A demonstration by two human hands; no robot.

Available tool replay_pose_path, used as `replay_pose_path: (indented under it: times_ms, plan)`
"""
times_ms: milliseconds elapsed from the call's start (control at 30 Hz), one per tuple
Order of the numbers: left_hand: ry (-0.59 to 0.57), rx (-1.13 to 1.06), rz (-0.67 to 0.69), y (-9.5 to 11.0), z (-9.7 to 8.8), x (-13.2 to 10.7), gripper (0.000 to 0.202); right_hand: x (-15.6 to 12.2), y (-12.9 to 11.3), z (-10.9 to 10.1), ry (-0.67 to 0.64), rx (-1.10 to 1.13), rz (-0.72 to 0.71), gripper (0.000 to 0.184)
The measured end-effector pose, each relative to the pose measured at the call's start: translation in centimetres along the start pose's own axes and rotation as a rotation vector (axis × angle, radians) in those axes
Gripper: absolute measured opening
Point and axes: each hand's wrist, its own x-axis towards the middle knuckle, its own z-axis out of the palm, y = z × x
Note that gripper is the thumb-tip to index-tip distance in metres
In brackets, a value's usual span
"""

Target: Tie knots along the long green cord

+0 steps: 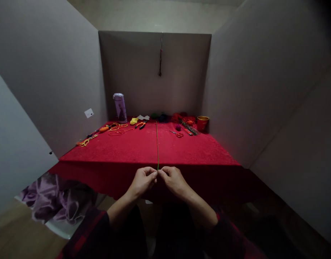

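A thin green cord [157,144] runs straight from the back of the red-covered table down to its front edge. At its near end, just in front of that edge, my left hand [146,179] pinches the cord between thumb and fingertips. Close beside it, my right hand [173,180] is closed in a similar pinch on the same end. The fingertips of both hands nearly touch, and they hide the very tip of the cord.
Red-handled scissors [178,135], a purple yarn ball [178,127] and a red cup [202,124] stand right on the red cloth [127,147]. Left are pliers [141,125], yellow yarn [134,121] and a purple bottle [120,108]. Grey panels [154,82] enclose the table.
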Motion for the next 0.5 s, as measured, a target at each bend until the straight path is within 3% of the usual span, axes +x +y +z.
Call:
replay_pose_path:
  times_ms: [133, 367, 500]
  plan:
    - [0.075, 0.317, 0.173, 0.3, -0.3, -0.9, 0.018, 0.3, 0.6, 0.1, 0.017, 0.194, 0.151, 0.026]
    - [0.216, 0.861, 0.367, -0.3, 0.4, -3.7, 0.024, -0.2, 0.5, 1.3, -0.02, 0.412, 0.35, 0.028]
    - [0.128, 1.07, 0.441, -1.3, 1.1, -5.1, 0.027, -0.9, -0.4, 1.1, -0.066, 0.58, 0.378, 0.025]
